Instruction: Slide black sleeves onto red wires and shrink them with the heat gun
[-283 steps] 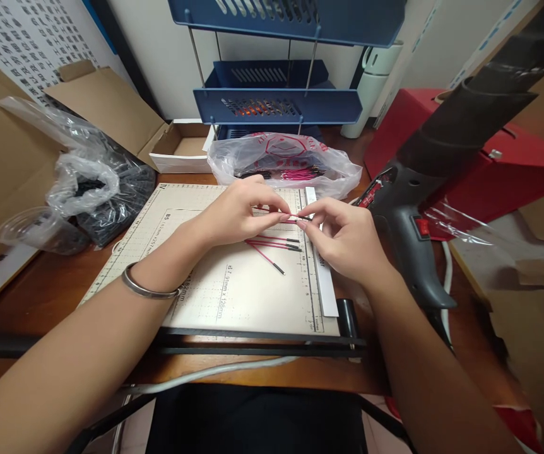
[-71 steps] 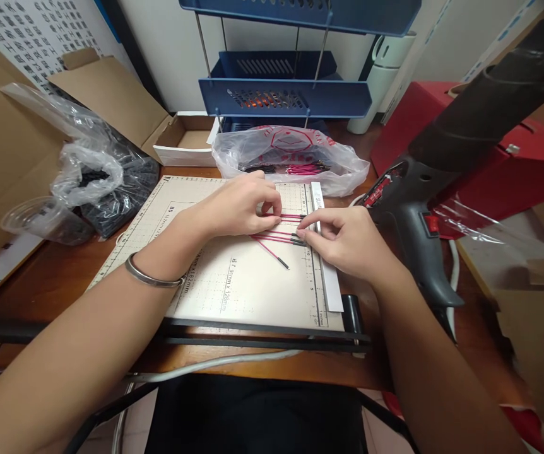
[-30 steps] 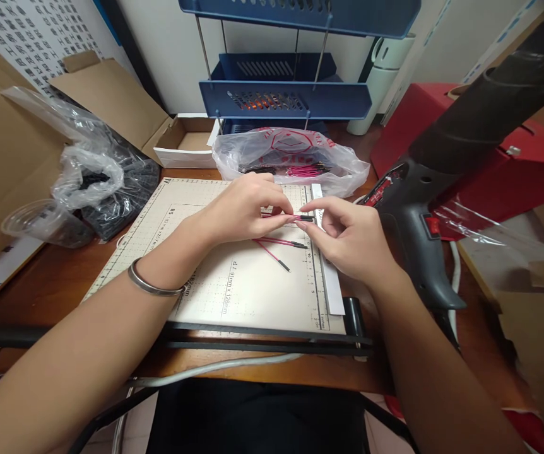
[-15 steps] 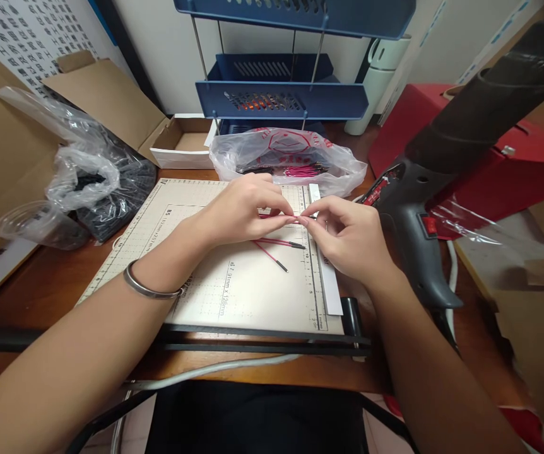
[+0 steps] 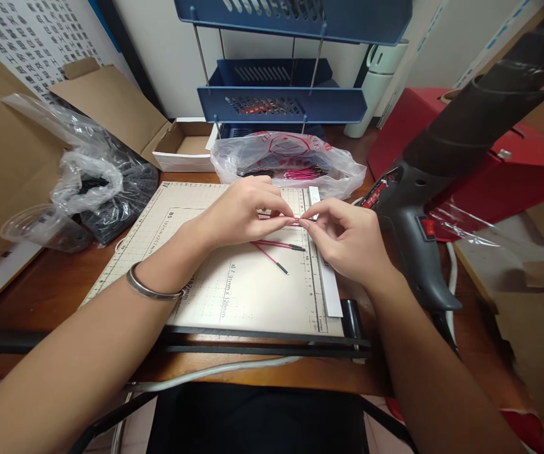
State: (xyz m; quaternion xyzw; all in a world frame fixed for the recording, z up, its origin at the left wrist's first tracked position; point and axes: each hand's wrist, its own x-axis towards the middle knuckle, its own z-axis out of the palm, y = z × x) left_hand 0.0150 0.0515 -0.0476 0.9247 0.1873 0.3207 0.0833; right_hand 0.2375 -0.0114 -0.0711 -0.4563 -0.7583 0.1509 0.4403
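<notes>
Above the cream paper cutter board (image 5: 206, 296), my left hand (image 5: 255, 208) pinches a thin red wire (image 5: 295, 221) between thumb and fingertips. My right hand (image 5: 348, 233) closes its thumb and forefinger on the dark end of the same wire, close to the left fingertips. The wire's exact end is mostly covered by the fingers. Just below the hands, several red wires (image 5: 267, 253) with black sleeves at their ends lie on the board; one points down toward me and shows a small metal tip.
A clear plastic bag (image 5: 234, 157) with red wires lies behind the board, under a blue tiered rack (image 5: 281, 104). At right stands a heat gun (image 5: 423, 189) before a red box (image 5: 404, 126). To the left are a bag of black pieces (image 5: 120, 195) and a clear cup (image 5: 45, 230).
The hands keep nearly the same pinch on the wire. The whole view has shifted slightly, with the scene sitting a little lower.
</notes>
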